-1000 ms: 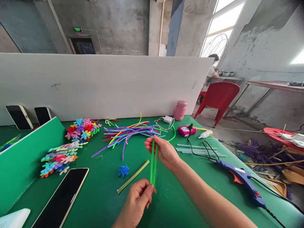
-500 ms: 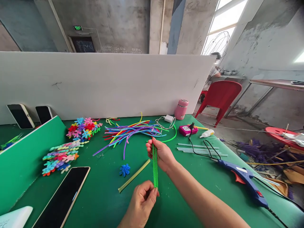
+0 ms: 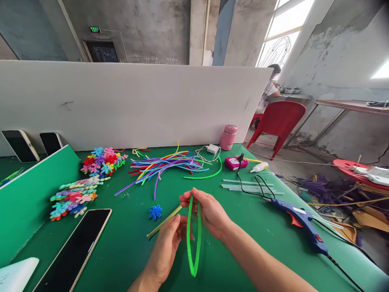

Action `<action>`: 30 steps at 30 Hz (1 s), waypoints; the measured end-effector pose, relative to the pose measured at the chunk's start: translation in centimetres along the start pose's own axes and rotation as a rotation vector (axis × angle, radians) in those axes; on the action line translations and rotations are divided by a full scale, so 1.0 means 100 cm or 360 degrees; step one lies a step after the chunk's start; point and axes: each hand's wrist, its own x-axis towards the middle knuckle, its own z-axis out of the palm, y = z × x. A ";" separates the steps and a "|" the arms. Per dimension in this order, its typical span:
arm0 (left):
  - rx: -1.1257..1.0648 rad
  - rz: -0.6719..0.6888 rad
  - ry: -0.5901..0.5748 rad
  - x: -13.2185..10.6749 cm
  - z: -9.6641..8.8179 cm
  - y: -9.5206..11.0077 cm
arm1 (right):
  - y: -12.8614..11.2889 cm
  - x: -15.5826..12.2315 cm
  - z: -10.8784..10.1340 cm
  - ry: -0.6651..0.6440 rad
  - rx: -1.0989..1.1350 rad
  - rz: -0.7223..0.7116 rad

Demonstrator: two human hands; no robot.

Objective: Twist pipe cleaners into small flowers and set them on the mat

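Reading "EXIT", a sign (image 3: 94, 29) glows; right hand (image 3: 212, 213) pinches green strip (image 3: 189, 247).

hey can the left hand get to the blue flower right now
Likely yes: the left hand is close to the blue flower, with only the yellowish strip lying between, and nothing covers the flower.

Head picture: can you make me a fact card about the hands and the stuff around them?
Right hand: holds a fuzzy bright-green strand up top; its bend hangs down
Left hand: beside the strand; touching or not is unclear
Near left hand: small fuzzy blue flower, long yellow-green strip
Behind hands: pile of long fuzzy many-coloured strands
Right side: blue glue gun with red trigger
Surface: smooth green tabletop
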 end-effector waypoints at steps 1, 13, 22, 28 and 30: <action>-0.0021 0.0001 0.0015 0.001 0.002 0.002 | 0.005 -0.004 0.001 -0.0042 -0.0019 0.0040; -0.0117 -0.0244 0.0010 0.005 0.021 0.017 | 0.029 -0.013 -0.006 -0.0213 -0.0260 0.0113; -0.0194 -0.0386 -0.0111 0.006 0.003 0.011 | 0.028 -0.011 -0.020 -0.0393 -0.0085 0.0099; -0.0292 -0.0422 -0.0166 0.005 -0.002 0.007 | 0.032 -0.011 -0.023 -0.0465 -0.0043 0.0099; -0.0303 -0.0431 -0.0165 0.005 -0.001 0.006 | 0.034 -0.011 -0.024 -0.0464 -0.0049 0.0104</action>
